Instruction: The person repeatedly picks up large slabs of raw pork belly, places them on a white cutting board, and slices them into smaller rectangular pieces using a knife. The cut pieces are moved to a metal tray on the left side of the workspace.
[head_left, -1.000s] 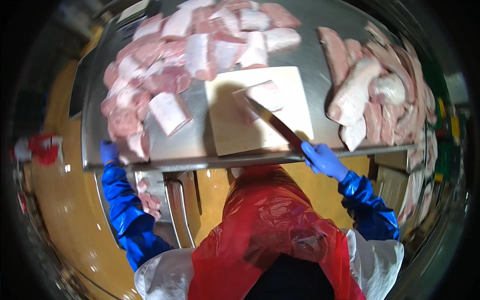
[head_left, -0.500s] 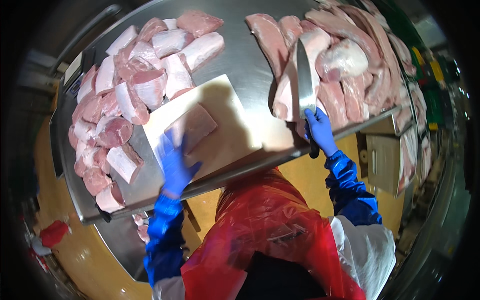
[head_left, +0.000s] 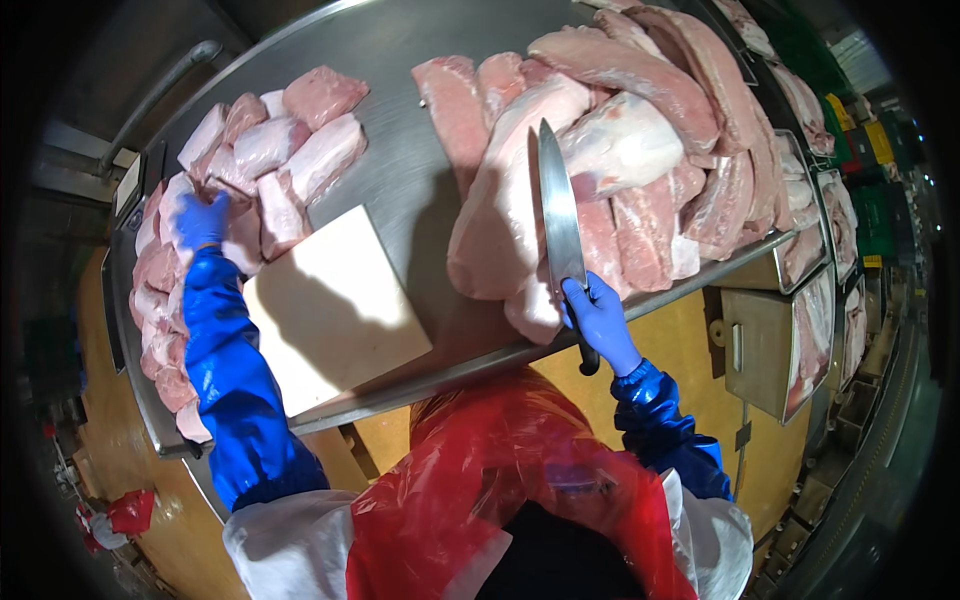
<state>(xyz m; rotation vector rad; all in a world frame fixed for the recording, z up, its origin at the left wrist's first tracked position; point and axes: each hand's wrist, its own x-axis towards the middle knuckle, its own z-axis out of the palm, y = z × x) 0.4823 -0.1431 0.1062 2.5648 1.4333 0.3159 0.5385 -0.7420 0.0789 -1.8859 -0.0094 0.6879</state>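
Note:
My right hand point(head_left: 600, 322), in a blue glove, grips the black handle of a large kitchen knife point(head_left: 560, 215). Its blade points away from me, over the long slabs of pork loin point(head_left: 515, 190) on the right. My left hand point(head_left: 204, 220), gloved alike, reaches across to the pile of cut pork chunks point(head_left: 270, 148) on the left. Its fingers look spread and rest against the chunks; the hand partly hides the ones beneath. Between the two piles a white cutting board point(head_left: 340, 310) lies bare at the table's near edge, shadowed in the middle.
The steel table point(head_left: 400, 140) has a raised rim along my side. To the right stand metal bins point(head_left: 765, 345) and trays of more meat point(head_left: 812, 245). Green crates point(head_left: 880, 215) sit farther right. A red-and-white shape point(head_left: 125, 515) is at the lower left.
A pork chunk that lay on the board is gone from it. My left hand has moved from the board left and away to the chunk pile. The knife stays in my right hand.

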